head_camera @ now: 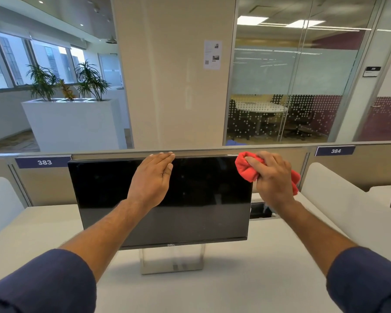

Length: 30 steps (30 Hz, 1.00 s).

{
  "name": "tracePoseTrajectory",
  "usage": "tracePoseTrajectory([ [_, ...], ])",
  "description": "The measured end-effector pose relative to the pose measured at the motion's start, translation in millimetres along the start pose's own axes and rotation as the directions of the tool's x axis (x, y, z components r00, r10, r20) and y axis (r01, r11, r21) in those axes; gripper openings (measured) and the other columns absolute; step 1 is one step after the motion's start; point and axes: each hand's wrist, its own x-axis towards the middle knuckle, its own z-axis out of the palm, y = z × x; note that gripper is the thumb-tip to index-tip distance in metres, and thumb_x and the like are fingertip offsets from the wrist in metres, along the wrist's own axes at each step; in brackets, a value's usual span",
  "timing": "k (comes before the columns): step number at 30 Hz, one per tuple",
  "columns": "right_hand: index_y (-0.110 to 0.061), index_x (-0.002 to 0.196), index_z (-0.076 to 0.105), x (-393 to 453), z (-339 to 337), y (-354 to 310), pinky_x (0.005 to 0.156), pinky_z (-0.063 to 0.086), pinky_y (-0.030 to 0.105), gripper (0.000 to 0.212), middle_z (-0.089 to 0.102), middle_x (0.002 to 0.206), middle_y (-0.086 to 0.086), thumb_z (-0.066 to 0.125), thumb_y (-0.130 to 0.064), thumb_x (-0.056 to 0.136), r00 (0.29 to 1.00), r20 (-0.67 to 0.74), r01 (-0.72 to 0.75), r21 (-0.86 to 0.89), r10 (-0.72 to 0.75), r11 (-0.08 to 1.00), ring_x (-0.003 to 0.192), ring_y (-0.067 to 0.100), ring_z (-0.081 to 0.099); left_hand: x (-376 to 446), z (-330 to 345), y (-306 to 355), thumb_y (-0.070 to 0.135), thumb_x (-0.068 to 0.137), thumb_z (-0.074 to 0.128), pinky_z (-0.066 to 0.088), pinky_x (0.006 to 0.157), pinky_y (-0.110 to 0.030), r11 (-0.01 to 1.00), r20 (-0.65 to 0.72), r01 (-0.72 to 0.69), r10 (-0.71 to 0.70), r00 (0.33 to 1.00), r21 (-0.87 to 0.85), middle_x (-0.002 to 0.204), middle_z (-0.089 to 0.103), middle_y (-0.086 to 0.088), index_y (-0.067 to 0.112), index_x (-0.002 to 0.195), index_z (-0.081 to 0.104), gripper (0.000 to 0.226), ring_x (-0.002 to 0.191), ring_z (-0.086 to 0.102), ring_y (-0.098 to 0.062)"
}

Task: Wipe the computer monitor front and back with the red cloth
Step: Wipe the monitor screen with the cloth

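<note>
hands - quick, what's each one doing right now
Left hand: open, straight fingers at the monitor top edge.
Right hand: grips the bunched red cloth at the monitor's upper right corner.

Red cloth (pixel 246 168), black monitor (pixel 201 188), white desk (pixel 246 279).

monitor (pixel 190 199) back hidden, red cloth (pixel 246 168) partly covered

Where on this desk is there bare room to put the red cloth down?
Bare white desk top runs in front of the black Dell monitor's clear stand and left of it. Crowded behind: the cable cut-out and grey partition. The right hand grips the red cloth.
</note>
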Motion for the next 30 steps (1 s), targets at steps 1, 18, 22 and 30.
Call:
tracePoseTrajectory([
  [1,-0.02,0.123,0.065,-6,2,0,0.084,0.04,0.048,0.048,0.059,0.124,0.01,0.073,-0.003,0.079,1.0,0.009,0.002,0.007,-0.002,1.0,0.109,0.033,0.051,0,1,0,0.033,0.104,0.034,0.019,0.119,-0.027,1.0,-0.002,0.0,0.0,1.0,-0.001,0.145,0.049,0.009,0.025,0.142,0.049,0.041,0.139,0.036,-0.007],
  [18,-0.027,0.121,0.064,-85,22,6,0.076,0.046,0.045,0.059,0.059,0.117,0.009,0.077,0.0,0.071,0.974,0.208,0.083,0.053,-0.092,0.995,0.099,0.032,0.055,0,3,0,0.033,0.105,0.035,0.024,0.12,-0.034,1.0,-0.016,-0.009,0.009,1.0,0.007,0.144,0.051,0.008,0.024,0.141,0.05,0.04,0.139,0.037,-0.008],
  [22,-0.019,0.129,0.063,-37,21,-13,0.078,0.043,0.044,0.047,0.056,0.121,0.014,0.055,-0.007,0.084,1.0,0.014,-0.022,0.077,0.021,0.997,0.103,0.034,0.05,-1,3,2,0.032,0.104,0.035,0.023,0.12,-0.034,1.0,-0.022,-0.001,0.001,1.0,0.007,0.145,0.05,0.007,0.024,0.141,0.05,0.041,0.139,0.037,-0.009],
  [30,-0.027,0.127,0.058,-113,56,-40,0.073,0.045,0.041,0.069,0.054,0.115,0.004,0.079,-0.004,0.065,0.903,0.335,0.273,0.037,-0.269,0.961,0.092,0.026,0.052,0,4,0,0.032,0.105,0.034,0.018,0.119,-0.028,1.0,-0.023,-0.003,0.003,1.0,0.003,0.145,0.05,0.008,0.024,0.141,0.049,0.04,0.139,0.036,-0.006],
])
